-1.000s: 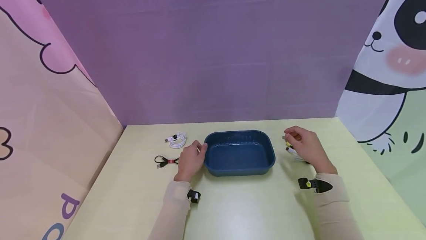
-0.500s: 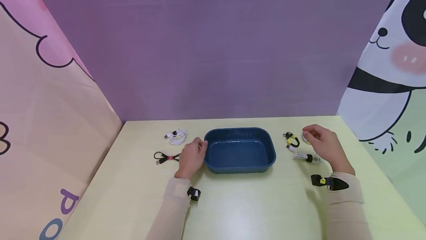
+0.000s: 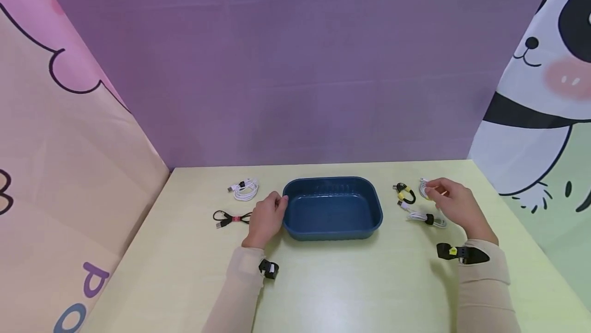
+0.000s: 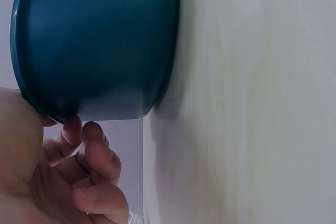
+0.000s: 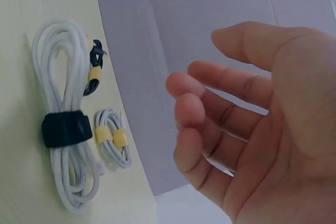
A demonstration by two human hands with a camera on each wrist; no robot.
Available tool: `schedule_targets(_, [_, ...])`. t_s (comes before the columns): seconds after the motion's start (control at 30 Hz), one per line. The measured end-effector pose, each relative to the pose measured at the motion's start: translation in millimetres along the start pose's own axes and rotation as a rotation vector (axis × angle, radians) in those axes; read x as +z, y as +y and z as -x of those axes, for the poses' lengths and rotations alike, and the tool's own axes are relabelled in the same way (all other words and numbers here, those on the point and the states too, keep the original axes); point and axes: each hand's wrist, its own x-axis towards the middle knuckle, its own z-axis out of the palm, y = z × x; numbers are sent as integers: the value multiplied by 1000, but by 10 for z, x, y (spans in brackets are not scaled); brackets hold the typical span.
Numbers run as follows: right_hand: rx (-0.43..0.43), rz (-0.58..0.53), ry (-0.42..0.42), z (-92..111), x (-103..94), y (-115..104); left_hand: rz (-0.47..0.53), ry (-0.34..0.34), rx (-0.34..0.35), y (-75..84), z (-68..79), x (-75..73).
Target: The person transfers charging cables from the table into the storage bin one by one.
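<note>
left hand (image 3: 265, 220) pinching the blue box (image 3: 332, 235) by its rim, right hand (image 3: 454, 207) loose, gripping nothing; small white coil (image 5: 112, 137) lies just past its fingertips, best straddled by thumb and fingers, clear of the strapped cable (image 5: 66, 129) on its near side

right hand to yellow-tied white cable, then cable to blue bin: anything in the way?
Nothing visible between the right hand and the yellow-tied white cable. Between that cable and the blue bin lies the black-and-yellow cable; after it, only the bin's own side.
</note>
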Motion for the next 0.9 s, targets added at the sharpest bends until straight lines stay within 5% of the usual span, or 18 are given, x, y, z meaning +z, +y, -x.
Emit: schedule_targets(0.9, [31, 17, -137, -32, 91, 207, 20, -29, -18, 6, 4, 1])
